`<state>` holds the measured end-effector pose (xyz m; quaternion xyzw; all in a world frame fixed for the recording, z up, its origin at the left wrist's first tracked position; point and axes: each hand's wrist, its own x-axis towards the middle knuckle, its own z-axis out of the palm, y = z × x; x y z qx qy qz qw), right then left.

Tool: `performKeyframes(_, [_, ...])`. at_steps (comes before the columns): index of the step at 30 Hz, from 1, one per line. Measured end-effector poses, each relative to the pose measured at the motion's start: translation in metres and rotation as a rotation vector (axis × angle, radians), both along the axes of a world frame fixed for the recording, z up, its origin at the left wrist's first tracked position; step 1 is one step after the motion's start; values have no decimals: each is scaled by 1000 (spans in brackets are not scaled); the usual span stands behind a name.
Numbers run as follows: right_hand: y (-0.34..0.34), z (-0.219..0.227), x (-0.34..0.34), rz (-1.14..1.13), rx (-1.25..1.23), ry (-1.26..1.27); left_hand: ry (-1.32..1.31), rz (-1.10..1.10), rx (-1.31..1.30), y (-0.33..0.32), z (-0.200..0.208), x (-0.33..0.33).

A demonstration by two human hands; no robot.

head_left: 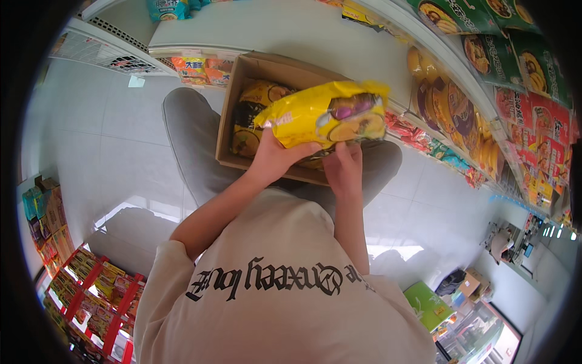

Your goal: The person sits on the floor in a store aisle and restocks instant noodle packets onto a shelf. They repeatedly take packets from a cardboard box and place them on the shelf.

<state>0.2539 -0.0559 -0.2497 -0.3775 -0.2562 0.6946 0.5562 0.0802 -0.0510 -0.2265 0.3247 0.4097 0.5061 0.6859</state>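
Note:
A yellow food packet [303, 121] with pictures of round purple and pale food on its front is tilted above an open cardboard box [225, 130]. My left hand [274, 159] grips its near left side, thumb stretched along the lower edge. Below its right part, my right hand [344, 167] has its fingers on the packet's lower edge; some fingertips are hidden behind it. Inside the box, at the left, lie more yellow and dark packets [247, 141]. The box rests between my knees, against the shelf front.
A white shelf [273, 30] runs across the far side. Green packets [494, 51] and red packets [548, 136] fill the racks at the right. Orange packets [203, 70] stand low behind the box. A red rack [91, 273] of packets is at the lower left, a green box [428, 305] at the lower right.

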Motion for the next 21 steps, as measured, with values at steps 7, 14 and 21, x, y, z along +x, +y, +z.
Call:
performKeyframes(7, [17,12,31,-108,242,-883,320,3,6,0,-11,-41])
performKeyframes(14, [37,28,58,355,80,-658,416,-163,172,7,2,-34])
performKeyframes(21, [106,37,118,-356,45,-759,861,-241,349,-2,-23,-39])
